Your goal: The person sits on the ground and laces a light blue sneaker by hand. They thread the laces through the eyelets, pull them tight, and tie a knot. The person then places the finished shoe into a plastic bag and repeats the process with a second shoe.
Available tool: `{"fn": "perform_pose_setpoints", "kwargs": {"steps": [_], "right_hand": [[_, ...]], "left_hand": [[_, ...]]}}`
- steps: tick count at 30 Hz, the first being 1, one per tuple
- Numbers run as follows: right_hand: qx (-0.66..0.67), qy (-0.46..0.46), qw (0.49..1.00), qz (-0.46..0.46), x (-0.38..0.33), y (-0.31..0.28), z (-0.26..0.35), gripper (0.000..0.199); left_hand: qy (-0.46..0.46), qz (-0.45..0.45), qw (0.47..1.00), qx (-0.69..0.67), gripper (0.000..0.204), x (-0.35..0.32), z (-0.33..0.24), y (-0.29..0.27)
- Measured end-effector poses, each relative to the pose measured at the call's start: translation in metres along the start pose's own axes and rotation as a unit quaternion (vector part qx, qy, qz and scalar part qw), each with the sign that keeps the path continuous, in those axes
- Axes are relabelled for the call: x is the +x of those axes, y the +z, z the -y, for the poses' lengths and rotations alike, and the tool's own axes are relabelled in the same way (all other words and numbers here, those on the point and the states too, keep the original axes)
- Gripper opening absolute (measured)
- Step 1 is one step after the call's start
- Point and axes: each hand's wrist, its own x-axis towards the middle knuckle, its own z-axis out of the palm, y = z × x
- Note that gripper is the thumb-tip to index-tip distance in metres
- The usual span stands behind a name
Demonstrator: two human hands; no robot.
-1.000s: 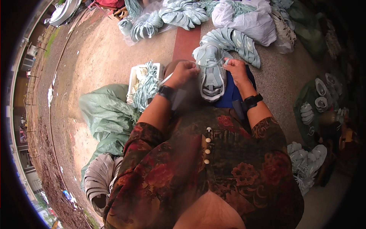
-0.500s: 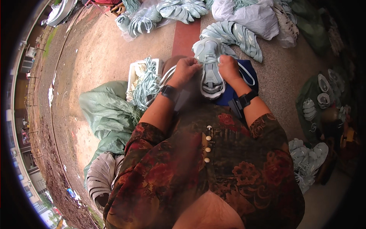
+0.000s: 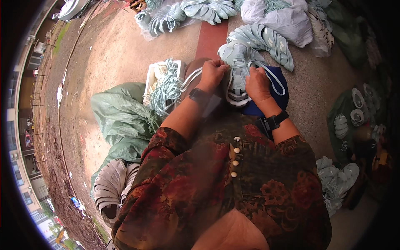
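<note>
Pale green shoe upper (image 3: 238,79) rests on lap, over blue cloth (image 3: 266,106). Left hand (image 3: 212,73) curled closed, pinching white lace (image 3: 189,80) at upper's edge. Right hand (image 3: 257,83) half-closed, fingers pressing upper's side. Box of laces (image 3: 163,85) just left.

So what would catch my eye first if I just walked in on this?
Probably the two hands at top centre, the left hand and right hand working pale laces on a light green shoe upper in the lap. Next, the stacks of matching uppers on the floor beyond, and the green sack at left.
</note>
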Motion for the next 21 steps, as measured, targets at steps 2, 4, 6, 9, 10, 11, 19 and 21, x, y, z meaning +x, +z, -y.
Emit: {"fn": "perform_pose_setpoints", "kwargs": {"steps": [2,4,6,9,10,11,19,21], "right_hand": [[0.008,0.018,1.000,-0.001,0.002,0.008,-0.008,0.013],[0.048,0.043,0.998,-0.014,0.003,0.011,-0.012,0.014],[0.100,0.049,0.993,-0.043,0.002,0.016,-0.017,0.015],[0.186,0.035,0.977,-0.093,0.000,0.023,-0.025,0.017],[0.209,0.034,0.973,-0.097,0.001,0.025,-0.027,0.018],[0.231,0.034,0.967,-0.102,0.000,0.027,-0.030,0.020],[0.102,0.054,0.993,-0.028,0.003,0.007,-0.013,0.010],[0.075,0.036,0.996,-0.023,0.005,0.006,-0.014,0.009]], "left_hand": [[0.001,-0.022,0.999,0.027,0.010,0.001,0.004,0.002],[0.047,-0.057,0.991,0.110,0.011,-0.002,0.002,0.004],[0.113,-0.087,0.971,0.193,0.011,-0.005,0.001,0.007],[0.210,-0.103,0.930,0.283,0.009,-0.009,-0.003,0.012],[0.223,-0.094,0.925,0.294,0.007,-0.010,-0.007,0.013],[0.237,-0.086,0.919,0.305,0.006,-0.011,-0.009,0.014],[0.192,-0.054,0.935,0.293,0.008,0.002,0.001,0.007],[0.123,-0.051,0.958,0.255,0.009,0.005,0.000,0.006]]}}
